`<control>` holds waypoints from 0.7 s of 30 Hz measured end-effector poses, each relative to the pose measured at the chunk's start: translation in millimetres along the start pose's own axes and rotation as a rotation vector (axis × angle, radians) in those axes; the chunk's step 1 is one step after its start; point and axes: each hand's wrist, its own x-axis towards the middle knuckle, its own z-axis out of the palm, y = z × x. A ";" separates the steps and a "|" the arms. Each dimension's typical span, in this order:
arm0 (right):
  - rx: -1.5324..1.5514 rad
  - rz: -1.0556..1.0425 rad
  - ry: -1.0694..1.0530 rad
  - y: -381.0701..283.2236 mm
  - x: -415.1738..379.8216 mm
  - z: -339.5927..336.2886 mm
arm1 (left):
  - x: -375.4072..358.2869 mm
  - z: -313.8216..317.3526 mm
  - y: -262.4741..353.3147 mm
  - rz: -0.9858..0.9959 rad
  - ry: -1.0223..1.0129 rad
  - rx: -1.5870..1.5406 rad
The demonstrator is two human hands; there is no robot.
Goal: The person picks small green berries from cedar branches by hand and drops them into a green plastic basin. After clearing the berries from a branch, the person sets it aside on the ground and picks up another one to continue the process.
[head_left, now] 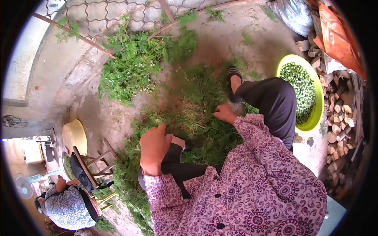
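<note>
My left hand (153, 147) lies over my left knee in black trousers (175, 161), back of the hand up and thumb raised. Its fingers curl out of sight, so whether they hold anything is hidden. My right hand (225, 114) reaches from a purple patterned sleeve (256, 129) into the heap of green leafy plants (197, 114) on the ground, fingers pinched on some sprigs. My other leg (275, 102) stretches out beside it, with a sandalled foot (234, 76) on the greens.
A lime-green basin (317, 114) filled with small green pods stands to the right, next to stacked firewood (338, 118). More cut greens (134, 67) lie by a wire fence (118, 17). At lower left sit another person (67, 206), a wooden stool (98, 157) and a yellow bowl (74, 135).
</note>
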 end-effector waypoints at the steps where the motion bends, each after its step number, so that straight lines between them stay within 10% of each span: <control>1: -0.005 0.007 -0.009 -1.0 8.4 7.2 | -2.1 -3.3 -0.7 -0.006 0.024 -0.014; 21: -0.226 0.245 -0.176 -49.4 59.8 62.2 | 2.0 -6.6 0.4 -0.055 0.000 -0.147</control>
